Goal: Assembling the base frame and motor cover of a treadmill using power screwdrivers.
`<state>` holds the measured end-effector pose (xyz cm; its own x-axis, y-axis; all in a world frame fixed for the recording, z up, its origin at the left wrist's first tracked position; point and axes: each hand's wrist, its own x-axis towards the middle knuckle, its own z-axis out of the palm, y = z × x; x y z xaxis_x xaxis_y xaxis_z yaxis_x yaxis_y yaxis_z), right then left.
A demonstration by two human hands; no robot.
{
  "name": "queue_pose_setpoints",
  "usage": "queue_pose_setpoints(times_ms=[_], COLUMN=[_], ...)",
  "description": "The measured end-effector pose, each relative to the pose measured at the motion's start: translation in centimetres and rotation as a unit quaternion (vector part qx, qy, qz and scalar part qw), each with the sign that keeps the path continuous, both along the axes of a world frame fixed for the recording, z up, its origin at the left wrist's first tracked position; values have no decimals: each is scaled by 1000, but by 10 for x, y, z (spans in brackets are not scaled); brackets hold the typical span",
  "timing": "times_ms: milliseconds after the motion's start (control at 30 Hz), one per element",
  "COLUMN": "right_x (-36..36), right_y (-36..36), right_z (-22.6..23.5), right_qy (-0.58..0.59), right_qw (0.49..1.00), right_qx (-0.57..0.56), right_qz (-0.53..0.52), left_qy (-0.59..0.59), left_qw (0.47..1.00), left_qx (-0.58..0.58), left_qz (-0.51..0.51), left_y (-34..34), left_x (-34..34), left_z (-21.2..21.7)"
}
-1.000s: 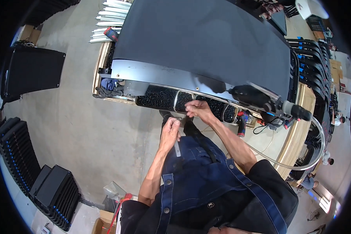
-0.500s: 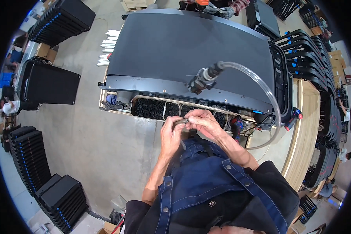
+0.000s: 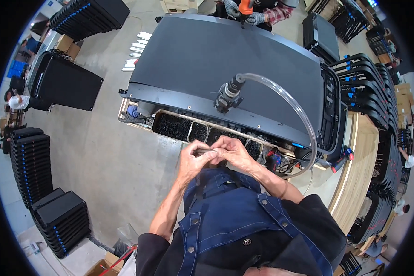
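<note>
In front of my waist, my left hand (image 3: 192, 161) and my right hand (image 3: 233, 152) meet with bent fingers, pinching a small grey-brown cylindrical piece (image 3: 201, 151) between them. Its exact kind is too small to make out, and fingertips cover part of it. Just beyond the hands, bins of small black parts (image 3: 172, 125) sit in a wooden tray along the near side of a long black deck (image 3: 230, 55) with grey side rails. Above the deck's near rail is a dark fitting with a metal collar (image 3: 228, 95), joined to a clear hose (image 3: 287, 99) curving down to the right.
Across the deck, a co-worker's gloved hands (image 3: 255, 18) hold an orange power tool (image 3: 245, 7). A red-and-black cordless driver (image 3: 342, 158) lies right, near a wooden bench edge (image 3: 354, 170). Stacked black panels (image 3: 62, 221) stand left; black curved frames (image 3: 363, 83) stand right.
My hands have shifted slightly left and nearer to me, still pinching the small piece. The view has turned a little. The co-worker's orange tool now points down at the deck's far edge.
</note>
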<state>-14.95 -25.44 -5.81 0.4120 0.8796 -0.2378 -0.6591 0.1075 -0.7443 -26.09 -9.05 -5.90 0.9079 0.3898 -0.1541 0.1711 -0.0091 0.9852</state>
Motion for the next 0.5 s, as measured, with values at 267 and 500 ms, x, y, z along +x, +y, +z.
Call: queue_pose_setpoints(times_ms=[267,500], right_x=[79,119], right_y=[52,79], right_z=[80,55], right_qy=[-424,-335], right_qw=[850,921], right_qx=[-149,-79], right_qz=[-276,-183], left_qy=[198,112], left_qw=[866,689], left_qx=[-454,-714], left_qz=[76,-54], left_y=[19,19], left_x=[58,123], left_z=[-107,-177])
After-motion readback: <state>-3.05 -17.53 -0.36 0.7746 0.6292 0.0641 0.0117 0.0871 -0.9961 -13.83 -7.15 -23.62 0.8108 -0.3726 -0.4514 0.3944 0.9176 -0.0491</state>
